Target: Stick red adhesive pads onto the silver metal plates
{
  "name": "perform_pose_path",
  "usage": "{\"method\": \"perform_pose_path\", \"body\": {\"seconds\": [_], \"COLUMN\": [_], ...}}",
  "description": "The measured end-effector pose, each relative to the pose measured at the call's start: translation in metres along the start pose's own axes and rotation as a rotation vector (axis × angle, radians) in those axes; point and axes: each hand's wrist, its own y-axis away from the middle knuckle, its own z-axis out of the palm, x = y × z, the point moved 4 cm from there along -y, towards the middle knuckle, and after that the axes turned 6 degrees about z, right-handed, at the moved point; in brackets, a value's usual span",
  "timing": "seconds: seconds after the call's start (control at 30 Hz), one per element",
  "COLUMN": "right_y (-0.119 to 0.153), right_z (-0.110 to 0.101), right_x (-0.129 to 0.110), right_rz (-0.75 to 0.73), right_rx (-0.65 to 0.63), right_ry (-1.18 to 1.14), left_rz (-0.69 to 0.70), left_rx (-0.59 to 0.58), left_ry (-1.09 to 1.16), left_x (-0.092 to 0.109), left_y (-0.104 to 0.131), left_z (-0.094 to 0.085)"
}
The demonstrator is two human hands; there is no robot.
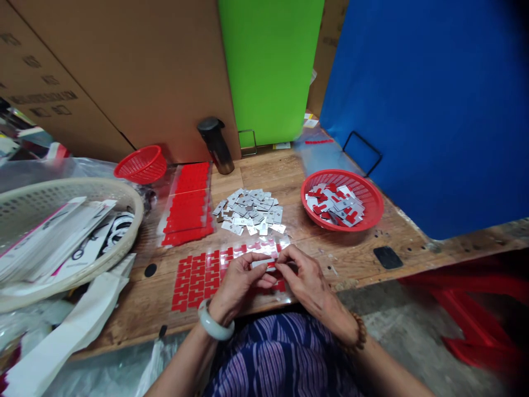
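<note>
While the left hand (242, 274) clamps the small pale card (259, 263), lengthwise left-to-right at the frame's lower centre, the right hand (306, 275) pinches its right end.

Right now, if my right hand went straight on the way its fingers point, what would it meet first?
Most likely the small pale tag in your left hand; your right hand seems to touch it, though depth is unclear.

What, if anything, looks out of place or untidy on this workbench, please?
Nothing looks clearly spilled or damaged. The central grey tags lie in a jumbled heap, unlike the red pieces in rows. At the left, a white strip slants beside the cream basket, apparently over the front edge of the table, looking untidy.
</note>
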Motion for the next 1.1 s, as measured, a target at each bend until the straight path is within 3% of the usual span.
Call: {"method": "perform_pose_path", "body": {"seconds": [0.4, 1.1], "right_y": [0.0027, -0.0037], "right_z": [0.004, 0.0038], "right_x": [-0.001, 0.0048], "right_rz": [0.133, 0.075], "right_rx": [0.037, 0.02], "right_ry": [-0.105, 0.004], "left_rz": [0.172, 0.014], "left_rx": [0.091, 0.073], "left_ry": [-0.178, -0.011], "left_x": [0.0066, 0.0029], "left_y": [-0.0008, -0.0005], "left_z": [-0.0011, -0.0063]}}
